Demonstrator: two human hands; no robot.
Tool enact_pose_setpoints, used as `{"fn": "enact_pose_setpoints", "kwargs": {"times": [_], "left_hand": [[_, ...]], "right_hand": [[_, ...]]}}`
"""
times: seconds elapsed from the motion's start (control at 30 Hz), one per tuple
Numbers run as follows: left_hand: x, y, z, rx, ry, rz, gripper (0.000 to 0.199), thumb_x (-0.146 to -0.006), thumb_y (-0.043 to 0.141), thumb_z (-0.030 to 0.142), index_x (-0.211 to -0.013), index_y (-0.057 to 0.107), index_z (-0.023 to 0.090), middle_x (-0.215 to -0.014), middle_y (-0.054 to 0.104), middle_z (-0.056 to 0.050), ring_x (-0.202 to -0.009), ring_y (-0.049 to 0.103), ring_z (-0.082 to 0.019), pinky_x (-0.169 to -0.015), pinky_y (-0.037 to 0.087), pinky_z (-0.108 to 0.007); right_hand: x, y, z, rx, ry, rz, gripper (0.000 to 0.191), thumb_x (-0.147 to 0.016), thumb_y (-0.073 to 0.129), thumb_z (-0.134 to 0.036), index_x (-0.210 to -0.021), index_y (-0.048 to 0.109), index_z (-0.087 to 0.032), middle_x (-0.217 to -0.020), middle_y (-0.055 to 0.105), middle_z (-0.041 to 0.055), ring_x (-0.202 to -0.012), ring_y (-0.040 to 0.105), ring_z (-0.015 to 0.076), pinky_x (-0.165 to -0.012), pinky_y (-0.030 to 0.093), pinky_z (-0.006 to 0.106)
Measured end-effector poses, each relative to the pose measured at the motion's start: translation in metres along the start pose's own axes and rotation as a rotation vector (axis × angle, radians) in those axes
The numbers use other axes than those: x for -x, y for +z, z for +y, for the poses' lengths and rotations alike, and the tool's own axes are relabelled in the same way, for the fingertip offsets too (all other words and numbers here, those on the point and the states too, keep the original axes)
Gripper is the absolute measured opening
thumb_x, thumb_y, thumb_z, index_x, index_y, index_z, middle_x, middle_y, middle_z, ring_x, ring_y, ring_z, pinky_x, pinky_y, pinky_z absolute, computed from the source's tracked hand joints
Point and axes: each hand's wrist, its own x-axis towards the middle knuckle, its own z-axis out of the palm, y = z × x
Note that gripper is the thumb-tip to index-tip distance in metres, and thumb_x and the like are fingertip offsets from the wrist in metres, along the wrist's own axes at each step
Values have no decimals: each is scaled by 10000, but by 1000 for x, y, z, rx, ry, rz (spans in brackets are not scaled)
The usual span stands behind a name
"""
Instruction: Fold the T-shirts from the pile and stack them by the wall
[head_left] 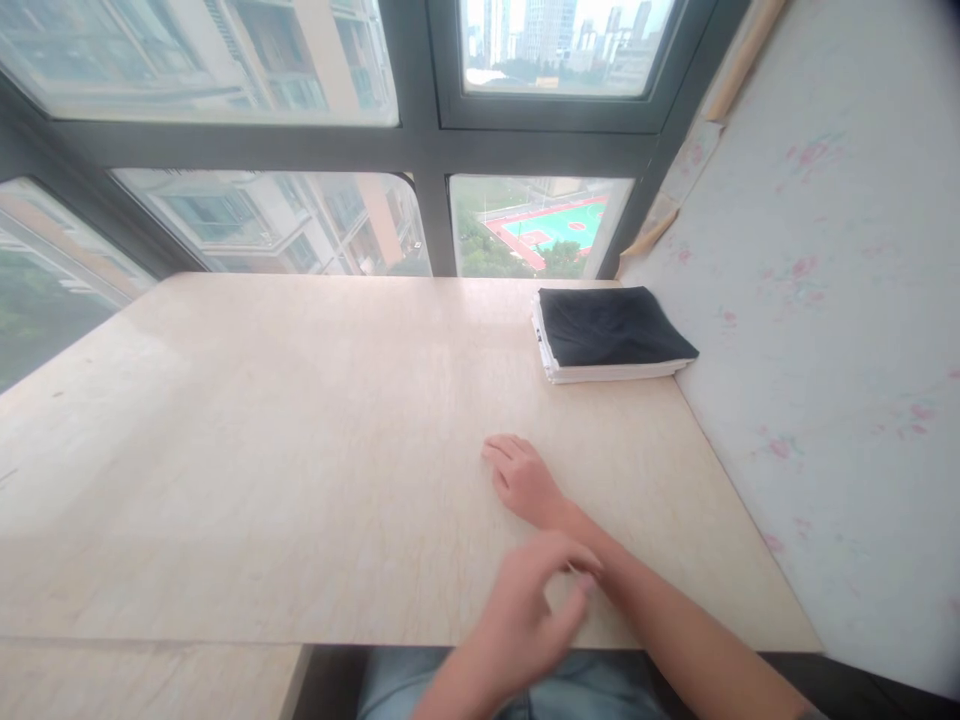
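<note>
My right hand (525, 480) rests palm down on the pale tabletop (300, 420), its fingers loosely bent and nothing seen in them. In front of the right forearm, my left hand (536, 600) is curled, with the thumb and fingertips brought together in a pinch beside the forearm. Between those tips a thin pale line shows, too small and blurred to name. Whether the left fingertips touch the skin of the forearm I cannot tell.
A stack of folded cloth (615, 330), black on top and white beneath, lies at the back right by the flowered wall (810, 300). Grey window frames (431, 150) border the table's back. The table's front edge is just before my lap.
</note>
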Motion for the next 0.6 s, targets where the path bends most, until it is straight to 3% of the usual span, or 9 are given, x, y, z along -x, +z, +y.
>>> {"fn": "enact_pose_setpoints", "kwargs": {"times": [0.1, 0.2, 0.27, 0.37, 0.47, 0.6], "left_hand": [[-42, -68, -33, -351, -15, 198, 203, -939, 498, 304, -924, 670, 197, -915, 723, -47, -843, 647, -172, -788, 498, -309], [-72, -107, -56, -547, 8, 274, 250, -956, 467, 347, -850, 626, 186, -807, 691, -24, -752, 619, -149, -713, 464, -269], [-83, -111, -67, -593, 30, 268, 276, -961, 444, 348, -808, 604, 184, -758, 659, -17, -705, 585, -141, -675, 431, -259], [-90, -100, -81, -672, 53, 232, 276, -939, 462, 320, -728, 577, 183, -708, 608, -18, -652, 514, -138, -629, 363, -267], [-91, -90, -93, -751, 59, 223, 258, -921, 482, 288, -696, 557, 184, -725, 589, -27, -673, 485, -145, -633, 327, -283], [-88, -91, -99, -794, 46, 242, 246, -930, 450, 249, -708, 537, 190, -732, 568, -18, -672, 474, -139, -625, 314, -278]], "right_hand": [[26, -19, 11, -74, 27, 90, 337, -898, 435, -135, -1112, 688, -194, -1212, 675, 88, -1170, 587, 202, -1042, 457, 385], [38, -42, 18, -220, 216, 240, 274, -952, 418, -216, -1024, 681, -194, -1039, 708, 83, -988, 651, 176, -878, 517, 316], [40, -49, 20, -289, 319, 302, 270, -978, 417, -276, -888, 654, -185, -874, 688, 63, -842, 644, 157, -755, 501, 272], [38, -46, 17, -225, 344, 265, 337, -992, 406, -309, -727, 572, -184, -700, 598, 21, -683, 559, 134, -661, 423, 251], [36, -31, 7, -51, 371, 242, 318, -984, 430, -301, -718, 558, -182, -692, 577, 17, -673, 506, 137, -660, 360, 264], [37, -10, -20, -81, 332, 192, 308, -987, 441, -305, -733, 566, -182, -700, 586, 14, -690, 510, 137, -691, 350, 266]]}}
